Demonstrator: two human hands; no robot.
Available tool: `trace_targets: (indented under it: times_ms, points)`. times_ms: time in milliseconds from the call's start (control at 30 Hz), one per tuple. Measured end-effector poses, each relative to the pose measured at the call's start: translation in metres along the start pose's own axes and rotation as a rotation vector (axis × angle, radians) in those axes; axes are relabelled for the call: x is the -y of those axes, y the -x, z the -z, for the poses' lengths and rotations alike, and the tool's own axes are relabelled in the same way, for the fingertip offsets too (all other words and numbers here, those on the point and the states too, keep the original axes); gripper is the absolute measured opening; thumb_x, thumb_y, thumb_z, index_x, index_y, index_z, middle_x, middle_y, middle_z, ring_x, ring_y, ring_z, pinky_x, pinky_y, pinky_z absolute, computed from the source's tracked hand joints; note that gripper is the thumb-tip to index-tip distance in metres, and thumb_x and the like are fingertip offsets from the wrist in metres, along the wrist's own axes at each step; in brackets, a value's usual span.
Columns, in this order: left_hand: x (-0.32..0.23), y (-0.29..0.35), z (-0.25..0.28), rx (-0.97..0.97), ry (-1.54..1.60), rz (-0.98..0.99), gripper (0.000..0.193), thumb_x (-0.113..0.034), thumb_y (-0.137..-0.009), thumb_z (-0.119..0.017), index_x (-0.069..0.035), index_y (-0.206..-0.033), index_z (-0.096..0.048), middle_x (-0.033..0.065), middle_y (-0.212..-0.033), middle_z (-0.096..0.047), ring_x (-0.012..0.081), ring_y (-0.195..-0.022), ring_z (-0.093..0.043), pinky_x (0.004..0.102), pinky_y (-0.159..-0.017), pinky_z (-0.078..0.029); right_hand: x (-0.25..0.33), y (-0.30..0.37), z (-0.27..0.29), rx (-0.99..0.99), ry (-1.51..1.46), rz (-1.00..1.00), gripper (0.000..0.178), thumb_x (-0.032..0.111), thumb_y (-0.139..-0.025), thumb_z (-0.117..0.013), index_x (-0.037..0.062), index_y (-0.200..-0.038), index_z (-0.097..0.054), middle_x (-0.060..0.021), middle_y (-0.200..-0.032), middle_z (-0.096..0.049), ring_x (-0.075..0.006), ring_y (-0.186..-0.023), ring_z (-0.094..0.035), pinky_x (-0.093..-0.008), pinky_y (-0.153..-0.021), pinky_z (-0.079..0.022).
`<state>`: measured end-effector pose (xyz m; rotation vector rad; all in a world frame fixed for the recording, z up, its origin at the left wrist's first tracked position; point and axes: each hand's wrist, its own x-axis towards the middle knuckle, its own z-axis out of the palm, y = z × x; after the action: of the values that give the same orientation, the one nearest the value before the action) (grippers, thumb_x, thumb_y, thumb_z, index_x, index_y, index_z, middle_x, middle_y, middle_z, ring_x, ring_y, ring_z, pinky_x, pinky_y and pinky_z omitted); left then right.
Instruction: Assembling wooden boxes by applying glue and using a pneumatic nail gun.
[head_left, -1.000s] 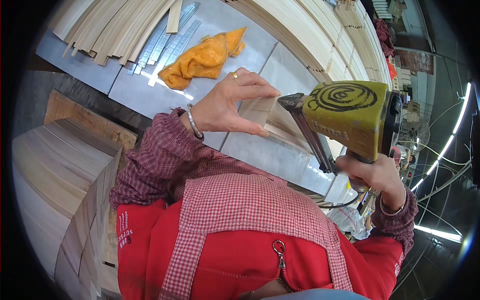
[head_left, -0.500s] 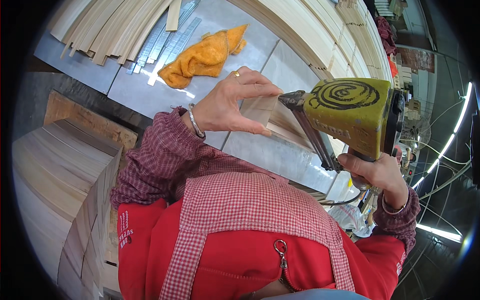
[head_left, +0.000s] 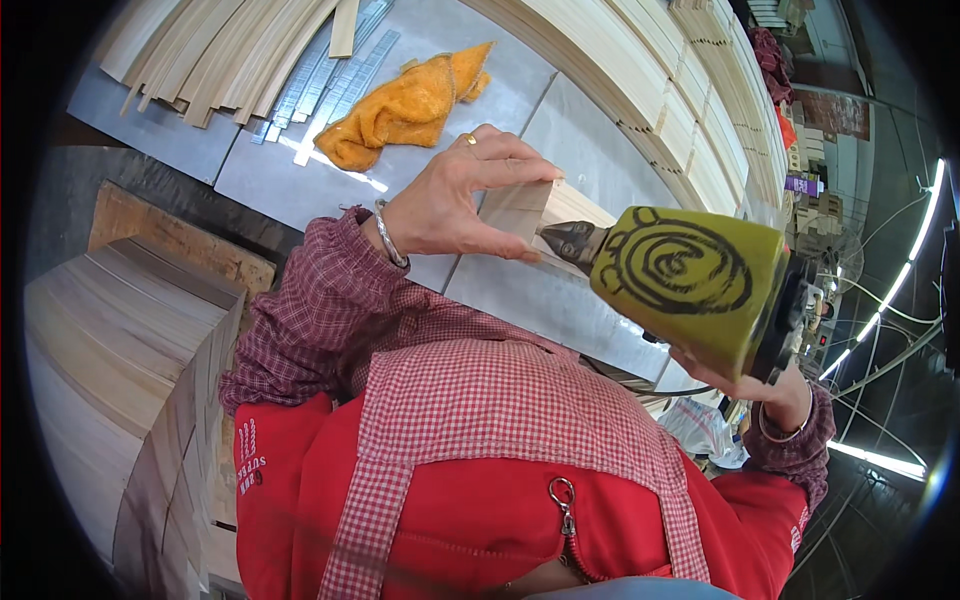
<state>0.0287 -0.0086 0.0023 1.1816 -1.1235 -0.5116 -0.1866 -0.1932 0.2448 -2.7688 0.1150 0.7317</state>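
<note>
Head view, from the left: stacked wooden boards [head_left: 110, 360] stand at the person's side, and pale wooden slats [head_left: 215, 50] lie fanned out on the grey worktable [head_left: 265, 195]. The red jacket sleeve [head_left: 262, 500] carries light printing. Next come silvery fastener strips [head_left: 340, 90], apparently staples, then a crumpled orange cloth [head_left: 410, 105].

The left hand [head_left: 465, 195], with a ring and a bracelet, is clamped on a wooden corner piece [head_left: 513, 208], fingers at the far edge and thumb at the near one. The piece sits over the table near the middle of the view, a pale board [head_left: 585, 203] running off from it to the right.

The nose of a yellow-green pneumatic nailer [head_left: 690, 270] points at this corner, right by the thumb; whether it presses on the wood I cannot tell. A black spiral is hand-drawn on its body; no lettering is readable there. The right hand [head_left: 745, 385] seems wrapped around the handle beneath, its trigger finger hidden.

The step in hand looks like placing a fastener near the thumb end of the joint. It calls for flush boards, a square nose and a thumb kept clear.

Farther right, a purple package [head_left: 803, 185] has markings too small to read.
</note>
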Motion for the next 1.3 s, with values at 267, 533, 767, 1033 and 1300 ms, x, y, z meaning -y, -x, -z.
trace_targets:
  times_ms: [267,533,767,1033,1300]
  points:
    - [0.001,0.000,-0.001,-0.004,-0.001,-0.017,0.068,-0.020,-0.050,-0.088,-0.016,-0.114,-0.065,0.0023,-0.110,-0.059,0.0197,-0.103,-0.047,0.0348,-0.093,-0.040,0.009,-0.005,0.001,0.045,-0.028,-0.053,0.054,0.022,-0.063,-0.074,0.0001,-0.109,-0.056,-0.0124,-0.103,-0.060,-0.0286,-0.087,-0.056,-0.0370,-0.081,-0.044]
    - [0.002,0.001,-0.001,-0.006,-0.003,-0.020,0.069,-0.020,-0.050,-0.088,-0.016,-0.115,-0.064,0.0021,-0.109,-0.059,0.0194,-0.103,-0.048,0.0346,-0.093,-0.040,0.021,-0.014,0.002,0.083,-0.062,-0.105,0.054,0.024,-0.064,-0.075,-0.0002,-0.109,-0.057,-0.0123,-0.106,-0.060,-0.0297,-0.090,-0.055,-0.0373,-0.084,-0.042]
    - [-0.002,-0.002,-0.001,-0.010,0.017,-0.020,0.062,-0.022,-0.054,-0.086,-0.015,-0.112,-0.066,0.0019,-0.105,-0.059,0.0203,-0.101,-0.048,0.0336,-0.091,-0.041,0.032,-0.023,0.005,0.130,-0.106,-0.091,0.058,0.024,-0.065,-0.075,0.0010,-0.114,-0.055,-0.0129,-0.113,-0.058,-0.0300,-0.097,-0.055,-0.0368,-0.090,-0.042]
    - [-0.007,-0.009,-0.002,-0.068,0.048,0.085,0.047,-0.024,-0.064,-0.082,-0.007,-0.106,-0.066,0.0042,-0.100,-0.059,0.0152,-0.088,-0.052,0.0271,-0.080,-0.045,0.042,0.040,0.000,-0.246,-0.586,-0.981,0.034,0.013,-0.072,-0.069,-0.0001,-0.102,-0.058,-0.0081,-0.080,-0.060,-0.0180,-0.062,-0.053,-0.0244,-0.059,-0.042]
    - [0.008,-0.047,-0.007,-0.089,-0.164,0.697,0.053,-0.049,-0.084,-0.059,0.003,-0.076,-0.067,0.0032,-0.061,-0.056,0.0127,-0.058,-0.050,0.0243,-0.056,-0.043,-0.019,0.142,-0.072,-0.928,-0.759,-1.042,0.017,0.011,-0.076,-0.066,-0.0004,-0.087,-0.059,-0.0019,-0.054,-0.051,-0.0091,-0.040,-0.040,-0.0217,-0.040,-0.033]
